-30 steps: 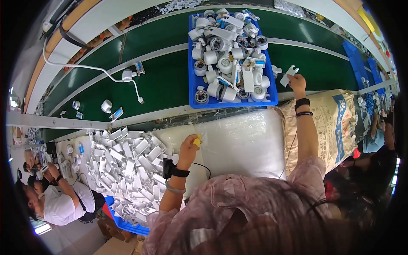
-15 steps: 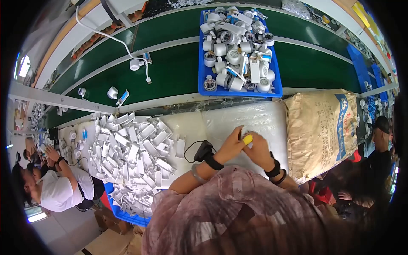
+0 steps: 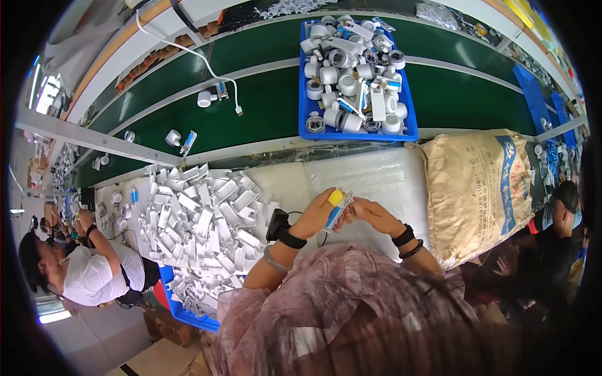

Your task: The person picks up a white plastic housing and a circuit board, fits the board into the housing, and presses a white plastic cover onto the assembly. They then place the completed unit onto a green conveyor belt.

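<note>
My left hand point(image 3: 313, 219) is closed round a small white plastic housing with a blue strip point(image 3: 335, 216), held tilted above the white-covered bench in front of my chest. A yellow patch point(image 3: 337, 197) shows at the left thumb; whether it is a finger cover or part of the piece I cannot tell. From the other side my right hand point(image 3: 372, 215) reaches in, its fingers pinched at the edge of the same housing. Left of my hands lies a heap of loose white plastic covers point(image 3: 204, 216).
A blue crate point(image 3: 411, 119) full of white round-headed units stands on the green conveyor point(image 3: 269, 103). A brown paper sack point(image 3: 467, 207) lies at the right. A white cable point(image 3: 188, 50) hangs at upper left. More covers fill a blue bin point(image 3: 182, 315). People work at both sides.
My hands have moved apart and slightly left, and the housing has turned so its blue strip shows. The view has shifted slightly.
</note>
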`<action>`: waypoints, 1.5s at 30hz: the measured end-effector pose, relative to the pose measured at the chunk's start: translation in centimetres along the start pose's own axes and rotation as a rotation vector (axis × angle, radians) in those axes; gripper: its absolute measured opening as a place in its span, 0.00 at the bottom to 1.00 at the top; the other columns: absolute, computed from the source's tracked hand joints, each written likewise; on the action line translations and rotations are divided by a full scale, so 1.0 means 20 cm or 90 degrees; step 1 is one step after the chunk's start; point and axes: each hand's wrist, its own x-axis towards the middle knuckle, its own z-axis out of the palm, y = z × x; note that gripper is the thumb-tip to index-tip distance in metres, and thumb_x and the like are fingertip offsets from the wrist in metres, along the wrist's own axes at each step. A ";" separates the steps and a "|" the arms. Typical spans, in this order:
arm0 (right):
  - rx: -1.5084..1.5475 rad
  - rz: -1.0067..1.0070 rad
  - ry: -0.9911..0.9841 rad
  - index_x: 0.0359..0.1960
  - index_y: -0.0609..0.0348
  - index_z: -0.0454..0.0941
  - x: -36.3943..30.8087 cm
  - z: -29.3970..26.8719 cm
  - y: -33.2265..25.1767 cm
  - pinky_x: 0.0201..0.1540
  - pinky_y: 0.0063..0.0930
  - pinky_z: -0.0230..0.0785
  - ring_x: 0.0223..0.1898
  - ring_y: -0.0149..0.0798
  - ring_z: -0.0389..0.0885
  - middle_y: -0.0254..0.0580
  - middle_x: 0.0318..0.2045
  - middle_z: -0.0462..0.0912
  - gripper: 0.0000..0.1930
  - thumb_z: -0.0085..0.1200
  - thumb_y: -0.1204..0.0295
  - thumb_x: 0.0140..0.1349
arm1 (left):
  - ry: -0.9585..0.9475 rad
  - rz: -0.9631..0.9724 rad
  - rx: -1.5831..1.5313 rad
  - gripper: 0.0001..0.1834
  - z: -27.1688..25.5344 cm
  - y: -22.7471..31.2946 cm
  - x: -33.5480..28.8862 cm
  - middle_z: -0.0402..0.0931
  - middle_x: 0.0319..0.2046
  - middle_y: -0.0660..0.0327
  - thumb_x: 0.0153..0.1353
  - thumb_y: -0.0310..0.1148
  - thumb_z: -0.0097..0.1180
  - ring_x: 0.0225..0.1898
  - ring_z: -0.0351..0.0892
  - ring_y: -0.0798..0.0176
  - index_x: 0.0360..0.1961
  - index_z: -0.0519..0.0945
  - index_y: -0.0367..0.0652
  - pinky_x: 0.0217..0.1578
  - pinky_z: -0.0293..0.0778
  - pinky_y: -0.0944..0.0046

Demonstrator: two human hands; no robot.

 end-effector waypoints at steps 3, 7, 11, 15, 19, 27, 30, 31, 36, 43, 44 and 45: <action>-0.089 -0.011 0.010 0.45 0.60 0.79 -0.04 0.03 -0.11 0.43 0.26 0.69 0.35 0.31 0.76 0.39 0.36 0.81 0.11 0.56 0.67 0.65 | -0.010 -0.037 0.084 0.15 -0.05 0.06 -0.04 0.76 0.28 0.58 0.73 0.40 0.38 0.18 0.72 0.69 0.47 0.68 0.39 0.19 0.69 0.69; -0.476 -0.232 0.236 0.37 0.61 0.83 -0.05 0.06 -0.24 0.27 0.26 0.66 0.22 0.31 0.74 0.34 0.20 0.79 0.07 0.63 0.73 0.58 | 0.020 0.001 0.274 0.10 -0.06 0.06 -0.05 0.76 0.27 0.59 0.71 0.30 0.39 0.19 0.73 0.70 0.48 0.68 0.39 0.18 0.69 0.68; -0.432 -0.201 0.278 0.37 0.62 0.83 -0.09 0.12 -0.32 0.27 0.26 0.67 0.23 0.31 0.76 0.36 0.21 0.79 0.06 0.61 0.74 0.60 | 0.110 0.071 0.312 0.10 0.00 0.01 -0.02 0.75 0.25 0.61 0.71 0.28 0.38 0.19 0.73 0.71 0.46 0.70 0.38 0.21 0.69 0.68; -0.110 -0.014 0.033 0.41 0.64 0.82 -0.11 0.05 -0.36 0.31 0.21 0.70 0.27 0.28 0.78 0.37 0.29 0.81 0.08 0.55 0.73 0.66 | 0.117 0.008 0.263 0.12 0.00 0.04 -0.01 0.74 0.23 0.59 0.69 0.27 0.40 0.19 0.72 0.70 0.51 0.69 0.40 0.20 0.68 0.69; -0.162 0.157 -0.062 0.42 0.63 0.81 -0.09 0.04 -0.40 0.28 0.21 0.68 0.22 0.27 0.76 0.34 0.23 0.78 0.08 0.57 0.74 0.64 | 0.073 0.143 0.489 0.13 0.01 0.00 -0.04 0.73 0.23 0.55 0.65 0.30 0.47 0.17 0.70 0.65 0.50 0.69 0.40 0.20 0.66 0.65; -0.393 -0.148 0.435 0.35 0.63 0.77 -0.06 0.17 -0.26 0.29 0.20 0.70 0.24 0.29 0.78 0.40 0.27 0.81 0.06 0.61 0.77 0.59 | 0.107 -0.021 0.172 0.17 0.09 0.05 -0.04 0.70 0.21 0.61 0.62 0.25 0.44 0.18 0.69 0.69 0.53 0.65 0.39 0.20 0.68 0.67; -0.332 -0.199 0.408 0.37 0.62 0.78 -0.05 0.18 -0.27 0.28 0.23 0.74 0.28 0.33 0.82 0.44 0.34 0.80 0.05 0.60 0.78 0.60 | 0.063 0.037 0.128 0.18 0.07 0.02 -0.03 0.71 0.22 0.61 0.62 0.25 0.43 0.19 0.70 0.68 0.54 0.62 0.37 0.21 0.69 0.68; -0.333 -0.197 0.408 0.37 0.62 0.78 -0.05 0.18 -0.27 0.28 0.23 0.74 0.28 0.33 0.82 0.44 0.34 0.80 0.05 0.60 0.78 0.60 | 0.043 0.039 0.134 0.18 0.07 0.03 -0.04 0.71 0.24 0.61 0.63 0.25 0.43 0.20 0.71 0.68 0.55 0.62 0.38 0.23 0.69 0.68; -0.486 -0.259 0.357 0.36 0.56 0.81 -0.07 0.17 -0.32 0.49 0.39 0.69 0.38 0.49 0.78 0.39 0.31 0.81 0.10 0.62 0.81 0.53 | 0.008 0.054 0.102 0.16 0.09 0.01 -0.04 0.71 0.29 0.62 0.65 0.25 0.43 0.24 0.70 0.70 0.54 0.63 0.38 0.26 0.68 0.69; -0.556 -0.372 0.400 0.35 0.57 0.80 -0.04 0.17 -0.31 0.41 0.36 0.69 0.38 0.46 0.75 0.41 0.35 0.79 0.12 0.65 0.82 0.48 | 0.044 0.079 0.095 0.15 0.13 -0.03 -0.05 0.70 0.25 0.59 0.60 0.25 0.44 0.23 0.69 0.69 0.49 0.62 0.36 0.24 0.68 0.67; -0.556 -0.370 0.397 0.35 0.57 0.80 -0.04 0.18 -0.31 0.41 0.36 0.69 0.38 0.46 0.75 0.41 0.35 0.79 0.12 0.65 0.82 0.48 | 0.039 0.091 0.135 0.16 0.14 0.00 -0.05 0.70 0.26 0.57 0.59 0.25 0.45 0.24 0.69 0.68 0.48 0.62 0.36 0.24 0.68 0.66; -0.552 -0.375 0.406 0.36 0.56 0.80 -0.04 0.18 -0.31 0.42 0.36 0.68 0.39 0.46 0.74 0.40 0.35 0.78 0.13 0.65 0.83 0.48 | 0.031 0.102 0.179 0.16 0.14 0.01 -0.05 0.70 0.27 0.56 0.58 0.24 0.45 0.25 0.69 0.68 0.48 0.62 0.35 0.25 0.68 0.65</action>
